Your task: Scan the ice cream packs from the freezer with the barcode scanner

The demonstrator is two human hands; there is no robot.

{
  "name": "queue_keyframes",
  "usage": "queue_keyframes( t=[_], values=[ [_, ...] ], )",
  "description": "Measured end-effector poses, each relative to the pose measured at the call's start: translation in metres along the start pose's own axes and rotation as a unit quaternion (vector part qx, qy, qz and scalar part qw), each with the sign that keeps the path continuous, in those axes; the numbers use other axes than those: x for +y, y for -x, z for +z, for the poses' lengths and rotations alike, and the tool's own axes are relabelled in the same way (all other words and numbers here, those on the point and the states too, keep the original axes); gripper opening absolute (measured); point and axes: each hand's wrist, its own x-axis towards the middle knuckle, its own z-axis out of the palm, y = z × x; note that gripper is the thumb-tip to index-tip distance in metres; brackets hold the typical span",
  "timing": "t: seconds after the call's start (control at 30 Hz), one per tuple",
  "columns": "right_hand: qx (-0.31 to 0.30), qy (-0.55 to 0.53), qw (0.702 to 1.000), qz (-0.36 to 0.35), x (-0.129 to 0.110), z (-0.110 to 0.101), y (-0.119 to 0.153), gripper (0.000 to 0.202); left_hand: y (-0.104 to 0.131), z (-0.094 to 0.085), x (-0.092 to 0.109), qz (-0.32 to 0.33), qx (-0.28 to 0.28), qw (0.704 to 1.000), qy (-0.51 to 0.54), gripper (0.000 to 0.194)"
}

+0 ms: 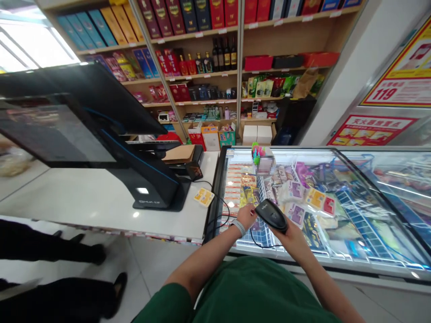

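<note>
Right hand (pixel 288 233): we are gripping 1 black scanner (pixel 272 216) above the freezer (pixel 340 251); our left hand (pixel 247 216) is curling beside the scanner's front end.

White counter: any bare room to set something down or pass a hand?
Widest patch: white counter left of the monitor stand. A narrower strip runs between the stand's base, the yellow pack and the front edge. Crowded: the freezer, with left hand, right hand, scanner and packs. Can't tell which packs lie on the glass.
</note>
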Motion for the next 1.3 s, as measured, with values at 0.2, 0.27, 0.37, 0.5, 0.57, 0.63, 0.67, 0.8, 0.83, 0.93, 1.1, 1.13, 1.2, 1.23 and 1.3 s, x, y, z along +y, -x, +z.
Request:
queue_keyframes(
  t=[0.2, 0.27, 0.37, 0.5, 0.57, 0.63, 0.67, 0.8, 0.83, 0.93, 1.1, 1.13, 1.2, 1.23, 1.3],
  values=[
    [-0.008, 0.010, 1.000, 0.004, -0.003, 0.001, -0.003, 0.048, 0.000, -0.033, -0.030, -0.017, 0.047, 0.995, -0.082, 0.015],
    [-0.006, 0.018, 1.000, 0.008, -0.004, 0.000, -0.003, 0.050, 0.000, -0.045, -0.039, -0.025, 0.057, 0.992, -0.111, 0.016],
    [-0.004, 0.027, 0.999, 0.018, -0.004, -0.001, -0.004, 0.050, 0.000, -0.069, -0.052, -0.029, 0.071, 0.985, -0.158, 0.021],
    [-0.001, 0.028, 0.999, 0.020, -0.003, -0.002, -0.004, 0.053, 0.000, -0.103, -0.067, -0.057, 0.081, 0.968, -0.231, 0.040],
    [0.001, 0.025, 1.000, 0.019, -0.002, -0.002, -0.004, 0.054, 0.000, -0.119, -0.074, -0.079, 0.083, 0.957, -0.267, 0.050],
    [0.000, 0.021, 1.000, 0.020, -0.001, -0.001, -0.004, 0.054, -0.002, -0.132, -0.079, -0.094, 0.080, 0.947, -0.297, 0.055],
    [-0.001, 0.020, 1.000, 0.020, 0.000, 0.000, -0.005, 0.053, -0.004, -0.138, -0.082, -0.101, 0.078, 0.942, -0.310, 0.056],
    [-0.004, 0.018, 1.000, 0.021, 0.000, 0.000, -0.006, 0.049, -0.013, -0.155, -0.091, -0.113, 0.054, 0.929, -0.348, 0.056],
    [-0.003, 0.017, 1.000, 0.020, 0.000, 0.000, -0.006, 0.049, -0.016, -0.158, -0.092, -0.111, 0.040, 0.925, -0.362, 0.056],
    [-0.002, 0.013, 1.000, 0.017, 0.001, 0.000, -0.006, 0.049, -0.022, -0.164, -0.096, -0.092, -0.023, 0.902, -0.422, 0.054],
    [0.004, 0.014, 1.000, 0.020, 0.000, 0.000, -0.005, 0.048, -0.026, -0.172, -0.098, -0.059, -0.076, 0.884, -0.458, 0.057],
    [0.005, 0.016, 1.000, 0.022, -0.001, -0.001, -0.005, 0.048, -0.027, -0.174, -0.098, -0.053, -0.083, 0.881, -0.463, 0.060],
    [0.007, 0.020, 0.999, 0.025, -0.002, -0.001, -0.004, 0.047, -0.028, -0.177, -0.099, -0.041, -0.094, 0.875, -0.473, 0.068],
    [0.008, 0.021, 0.999, 0.026, -0.003, -0.001, -0.004, 0.046, -0.029, -0.178, -0.099, -0.037, -0.097, 0.872, -0.479, 0.074],
    [0.011, 0.018, 0.999, 0.025, -0.005, -0.001, -0.003, 0.046, -0.030, -0.180, -0.099, -0.032, -0.100, 0.866, -0.489, 0.086]
  ],
)
